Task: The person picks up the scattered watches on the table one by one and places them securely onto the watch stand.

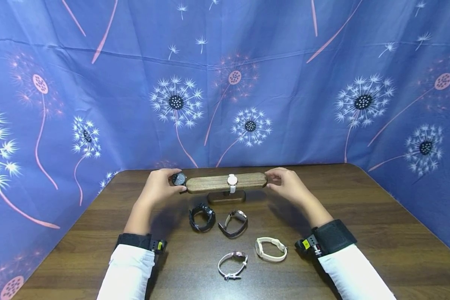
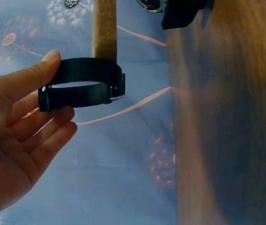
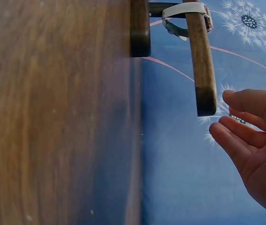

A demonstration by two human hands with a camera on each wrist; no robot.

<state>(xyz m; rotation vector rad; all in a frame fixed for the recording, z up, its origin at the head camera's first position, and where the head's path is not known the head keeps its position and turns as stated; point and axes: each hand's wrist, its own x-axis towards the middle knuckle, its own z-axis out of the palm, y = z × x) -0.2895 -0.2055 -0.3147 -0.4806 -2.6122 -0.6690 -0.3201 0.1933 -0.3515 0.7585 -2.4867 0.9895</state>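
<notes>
A wooden watch stand (image 1: 206, 183) with a horizontal bar carries a white-strapped watch (image 1: 232, 181) near its middle. At the bar's left end, my left hand (image 1: 160, 184) pinches a dark-faced watch (image 1: 178, 179) between thumb and fingers. In the left wrist view its black strap (image 2: 83, 70) forms a fastened loop, overlapping the end of the wooden bar (image 2: 105, 33). Beside the bar's right end is my right hand (image 1: 288, 183), holding nothing. The right wrist view shows its thumb and fingers apart, just off the tip of the bar (image 3: 204, 89).
On the brown wooden table (image 1: 360, 216), several watches lie in front of the stand: a black one (image 1: 202, 218), a dark-strapped one (image 1: 234, 223), a cream one (image 1: 271, 249) and a thin white-strapped one (image 1: 233, 265). A blue dandelion-print cloth (image 1: 285, 83) hangs behind the table.
</notes>
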